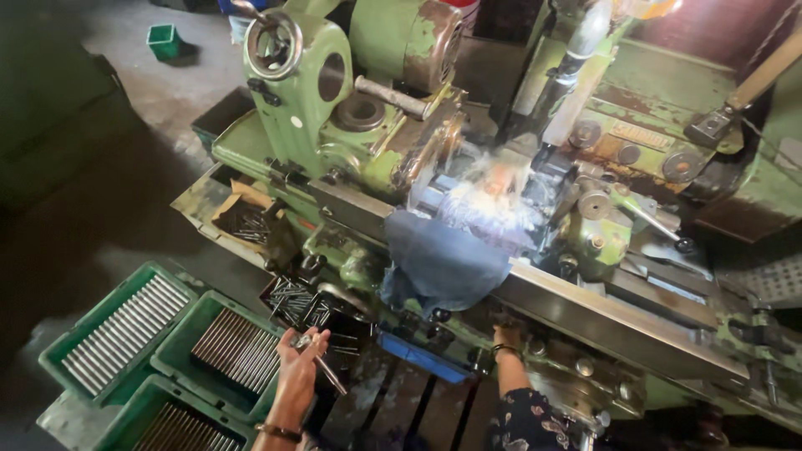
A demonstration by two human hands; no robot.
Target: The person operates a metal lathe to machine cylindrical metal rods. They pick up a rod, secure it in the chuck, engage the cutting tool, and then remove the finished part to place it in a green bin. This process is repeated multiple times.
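- Your left hand [299,365]: fingers clamped on thin shiny steel pins [322,361], just above green plastic crate [185,334] w/ pin rows.
- Your right hand [506,334]: at worn green metal lathe [393,108] front, under blue cloth [447,259]; grip can't tell.

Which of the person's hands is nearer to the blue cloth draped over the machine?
The right hand. It sits just below the blue cloth, on the machine's front edge. The left hand is farther off to the lower left, holding metal pins beside the green trays.

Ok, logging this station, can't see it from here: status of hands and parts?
Left hand holds thin metal rods. Right hand on green machine. Blue cloth draped over bed.
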